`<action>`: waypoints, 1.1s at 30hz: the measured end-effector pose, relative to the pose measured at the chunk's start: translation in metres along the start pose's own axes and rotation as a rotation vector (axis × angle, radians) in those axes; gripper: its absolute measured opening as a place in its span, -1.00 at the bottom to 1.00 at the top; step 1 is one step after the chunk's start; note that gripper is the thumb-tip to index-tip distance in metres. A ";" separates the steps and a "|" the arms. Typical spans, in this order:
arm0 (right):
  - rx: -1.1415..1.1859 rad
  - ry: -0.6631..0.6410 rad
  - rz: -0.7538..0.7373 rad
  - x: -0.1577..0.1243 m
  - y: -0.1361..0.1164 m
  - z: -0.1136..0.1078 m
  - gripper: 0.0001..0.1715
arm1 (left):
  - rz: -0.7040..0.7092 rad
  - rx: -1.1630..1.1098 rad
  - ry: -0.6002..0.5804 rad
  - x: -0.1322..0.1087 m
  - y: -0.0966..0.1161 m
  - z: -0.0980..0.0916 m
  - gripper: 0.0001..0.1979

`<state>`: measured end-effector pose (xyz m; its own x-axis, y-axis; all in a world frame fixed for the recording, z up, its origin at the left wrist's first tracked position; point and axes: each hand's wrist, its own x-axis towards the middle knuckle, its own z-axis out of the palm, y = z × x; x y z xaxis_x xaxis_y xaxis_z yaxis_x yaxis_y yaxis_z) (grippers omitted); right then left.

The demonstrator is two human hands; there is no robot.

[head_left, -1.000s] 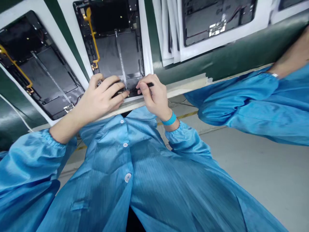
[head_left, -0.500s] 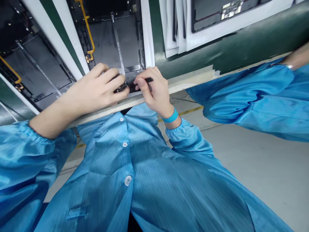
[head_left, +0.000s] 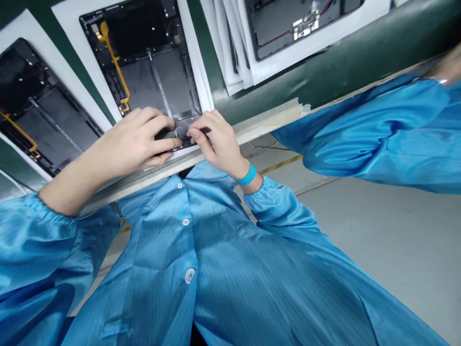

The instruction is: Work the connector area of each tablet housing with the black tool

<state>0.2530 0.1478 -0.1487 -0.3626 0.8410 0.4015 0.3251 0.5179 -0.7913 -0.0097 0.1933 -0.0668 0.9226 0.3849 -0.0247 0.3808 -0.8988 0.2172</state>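
An opened tablet housing point(head_left: 144, 72) lies in front of me, with dark inner parts, an orange flex cable point(head_left: 118, 67) and a silver ribbon strip point(head_left: 160, 84). My left hand point(head_left: 135, 142) rests over its lower left part, fingers apart, with fingertips touching down near the bottom edge. My right hand point(head_left: 218, 144) pinches a slim black tool point(head_left: 205, 129) at the lower right corner. The tool's working end sits low among dark parts near my left fingertip, and I cannot make out its shape. The left palm hides part of the housing.
Another opened tablet point(head_left: 46, 105) lies to the left on a white sheet. At the upper right, one more tablet point(head_left: 298, 29) rests beside stacked white sheets point(head_left: 232, 43) on the green tabletop point(head_left: 273, 89). A co-worker's blue sleeve point(head_left: 360, 129) reaches in from the right.
The view has shifted, showing more of the tablet's upper part. The small circuit board seen at my left fingertips before is now mostly hidden at the bottom edge. The left fingers have spread apart.
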 end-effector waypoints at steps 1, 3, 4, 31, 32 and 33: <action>-0.005 0.000 -0.012 0.000 0.001 0.001 -0.47 | -0.017 -0.022 0.003 0.000 -0.001 0.002 -0.66; -0.008 0.003 -0.026 0.000 0.001 0.001 -0.48 | -0.051 -0.061 -0.002 -0.001 -0.001 0.004 -0.67; -0.006 0.007 -0.026 0.000 0.001 0.001 -0.47 | -0.063 -0.078 -0.002 -0.001 -0.002 0.005 -0.68; 0.034 -0.008 0.078 -0.001 -0.001 -0.001 -0.39 | -0.111 -0.200 0.051 -0.002 -0.002 0.012 -0.67; 0.031 -0.005 0.073 -0.001 -0.001 -0.001 -0.40 | -0.115 -0.199 0.054 -0.002 -0.002 0.012 -0.67; 0.029 0.001 0.062 -0.001 -0.001 -0.001 -0.41 | -0.116 -0.197 0.053 -0.002 -0.002 0.012 -0.67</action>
<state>0.2537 0.1463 -0.1481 -0.3419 0.8716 0.3512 0.3215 0.4597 -0.8278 -0.0118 0.1921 -0.0792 0.8668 0.4985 -0.0108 0.4601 -0.7913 0.4026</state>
